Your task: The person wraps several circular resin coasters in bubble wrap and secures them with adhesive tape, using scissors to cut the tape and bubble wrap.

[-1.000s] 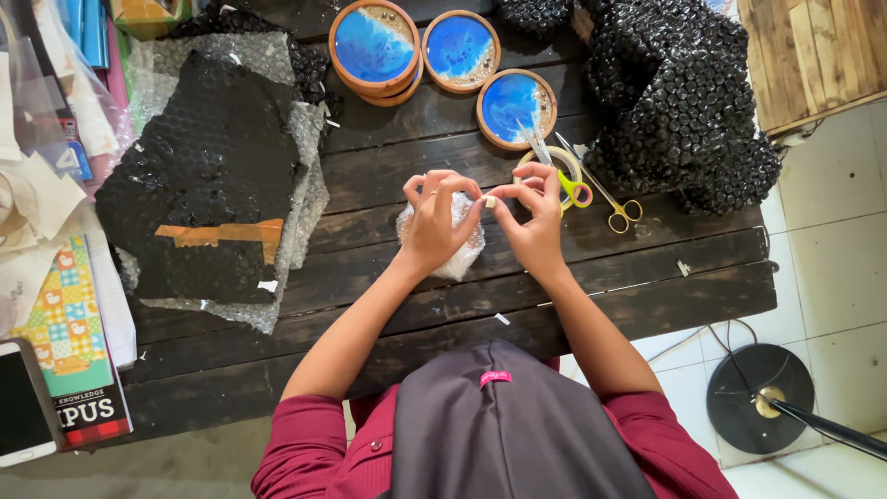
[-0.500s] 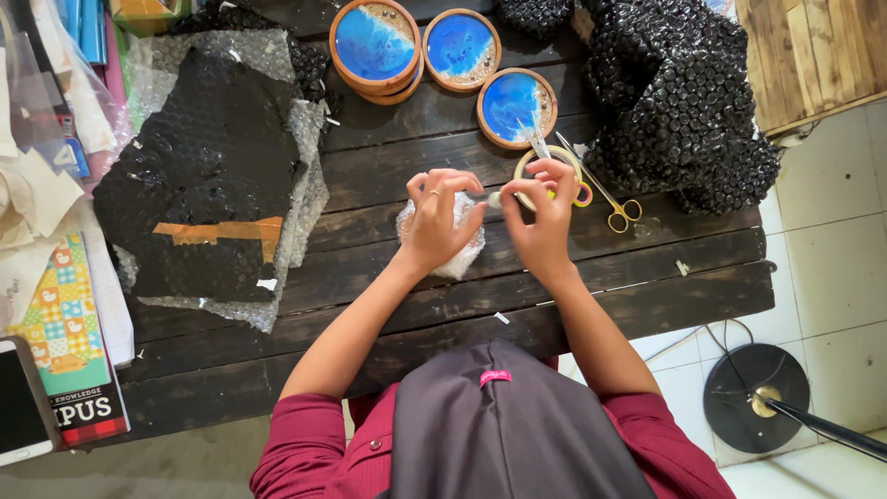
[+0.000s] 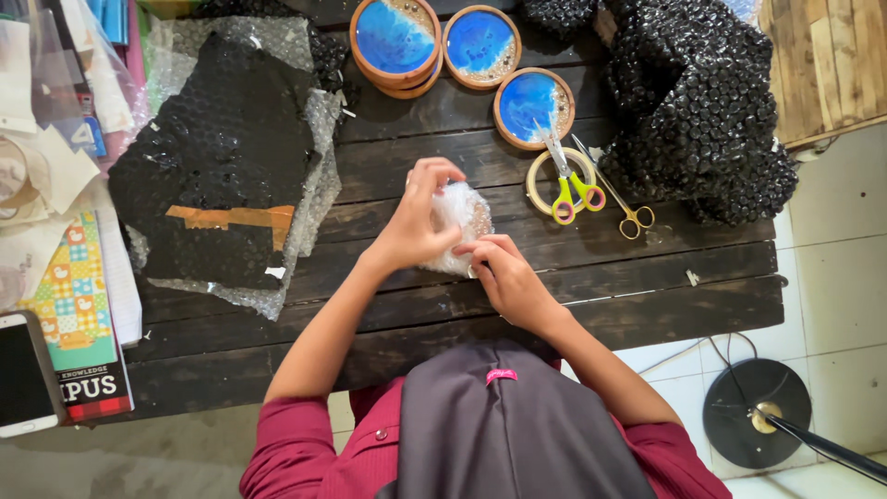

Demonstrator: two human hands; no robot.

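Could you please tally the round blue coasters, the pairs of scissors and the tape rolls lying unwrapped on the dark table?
Round blue coasters: 3
Pairs of scissors: 2
Tape rolls: 1
Total: 6

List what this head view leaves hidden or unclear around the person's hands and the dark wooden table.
- Contents of the white bubble-wrapped bundle: covered by wrap and both hands, left hand, right hand.
- Tape roll: partly under the yellow-handled scissors.
- Phone: cut off by the left edge.
- Lower coaster of the stack: hidden by the top one.
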